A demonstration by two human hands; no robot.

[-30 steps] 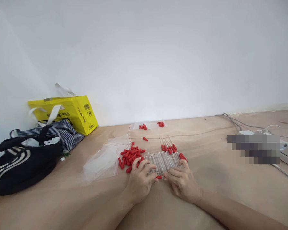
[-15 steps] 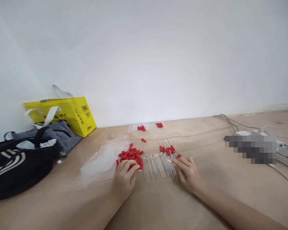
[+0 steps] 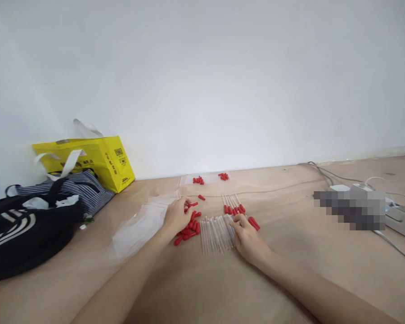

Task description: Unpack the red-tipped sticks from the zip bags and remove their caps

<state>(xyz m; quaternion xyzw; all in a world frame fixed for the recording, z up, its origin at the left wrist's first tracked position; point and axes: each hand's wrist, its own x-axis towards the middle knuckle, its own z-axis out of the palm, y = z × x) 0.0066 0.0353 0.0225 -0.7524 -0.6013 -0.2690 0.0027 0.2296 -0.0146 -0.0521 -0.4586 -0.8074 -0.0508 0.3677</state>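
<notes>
My left hand (image 3: 179,216) reaches over the heap of red rubber dropper bulbs (image 3: 191,231), fingers closed on one red bulb (image 3: 193,204) at its far side. To the right, a row of clear glass dropper tubes (image 3: 218,234) lies side by side. At the row's right end my right hand (image 3: 249,236) has its fingertips pinched on the top of a tube, mostly hidden by the fingers. Beyond it lie several droppers (image 3: 234,208) with red bulbs fitted, tips pointing away. Two loose-looking red bulbs (image 3: 254,223) show just past the right knuckles.
Clear plastic bags (image 3: 140,229) lie left of the heap. A single bulb (image 3: 201,197) and a bag of droppers (image 3: 211,179) are farther back by the wall. A yellow bag (image 3: 121,164), striped bag (image 3: 96,193) and black bag (image 3: 50,240) stand left; a power strip (image 3: 403,220) and cables lie right.
My left hand has moved away from me, from the near side of the bulb heap to its far side. My right hand has shifted left onto the tubes, uncovering red bulbs beside it.
</notes>
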